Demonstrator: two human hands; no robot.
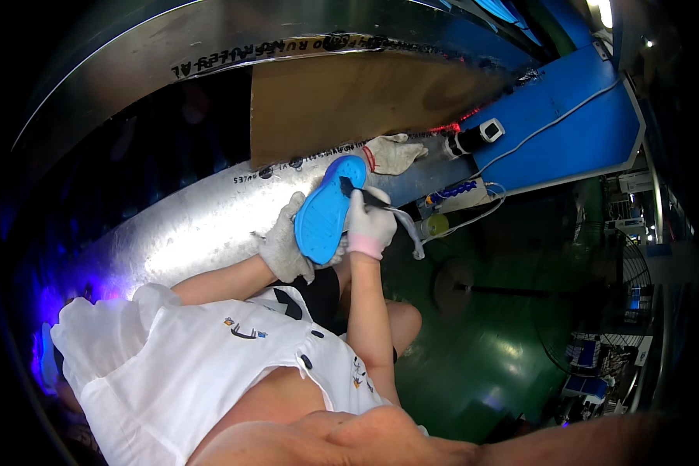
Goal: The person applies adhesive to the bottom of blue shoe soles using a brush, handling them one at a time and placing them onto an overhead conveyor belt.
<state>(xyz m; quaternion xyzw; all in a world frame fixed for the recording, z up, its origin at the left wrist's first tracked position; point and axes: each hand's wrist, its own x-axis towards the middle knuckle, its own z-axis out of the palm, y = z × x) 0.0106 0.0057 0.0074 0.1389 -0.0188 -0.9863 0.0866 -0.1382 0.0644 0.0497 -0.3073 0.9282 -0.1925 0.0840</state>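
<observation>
A bright blue shoe sole (318, 221) is tilted upright over the near edge of the metal bench (186, 233). My left hand (286, 245), in a whitish knit glove, holds it from the left and underneath; some of its fingers are hidden behind the sole. My right hand (371, 221), in a white glove with a pink cuff, is closed around a dark tool (346, 186). The tool's black end lies against the upper inner face of the sole. A pale, bent piece (412, 233) sticks out beyond that hand; whether it belongs to the tool I cannot tell.
Past the sole lies an empty glove (396, 154) with a red cuff. Behind it is a brown cardboard sheet (349, 109). At right, a black-and-white cylindrical device (475, 138), a blue coiled hose (452, 193) and a cup (435, 226) sit near a blue panel (567, 116) with a cable.
</observation>
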